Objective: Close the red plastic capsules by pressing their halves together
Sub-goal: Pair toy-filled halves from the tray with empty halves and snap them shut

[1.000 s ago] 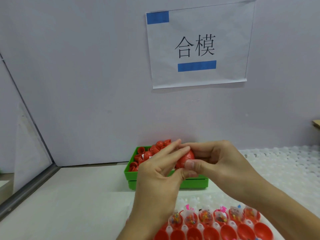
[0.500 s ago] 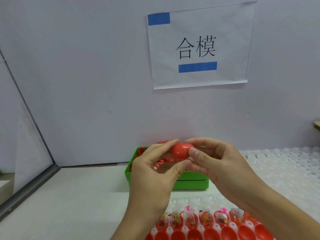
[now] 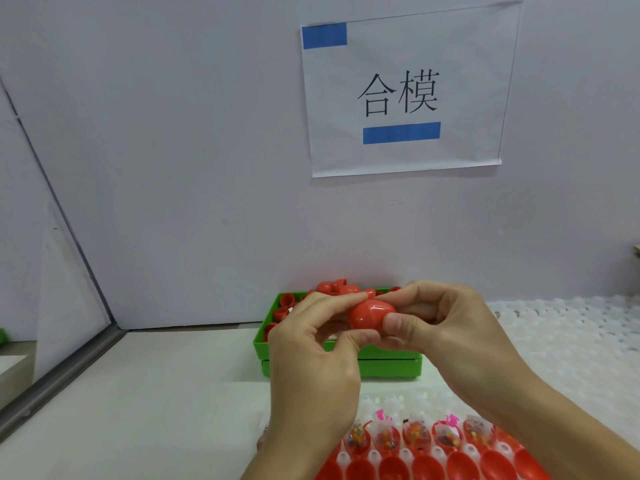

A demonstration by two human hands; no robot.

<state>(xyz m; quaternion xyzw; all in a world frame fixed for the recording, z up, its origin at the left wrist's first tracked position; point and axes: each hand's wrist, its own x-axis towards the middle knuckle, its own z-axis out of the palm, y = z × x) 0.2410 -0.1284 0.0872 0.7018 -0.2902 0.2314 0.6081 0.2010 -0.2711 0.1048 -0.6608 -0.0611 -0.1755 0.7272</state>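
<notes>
Both hands raised above the surface (image 3: 145, 393). Left hand (image 3: 311, 362) and right hand (image 3: 446, 327) pinch one red capsule (image 3: 370, 315) between thumbs and fingertips, halves together. Directly behind the grip: green bin (image 3: 381, 365), partly hidden by the hands, heaped with loose red capsule halves (image 3: 332, 289). Below the grip, nearer the person: tray (image 3: 415, 455) of open red halves, some holding small bagged toys (image 3: 415, 436). Right of the grip: white bumpy trays (image 3: 571, 327). Paper sign (image 3: 405, 91) on the wall above.
</notes>
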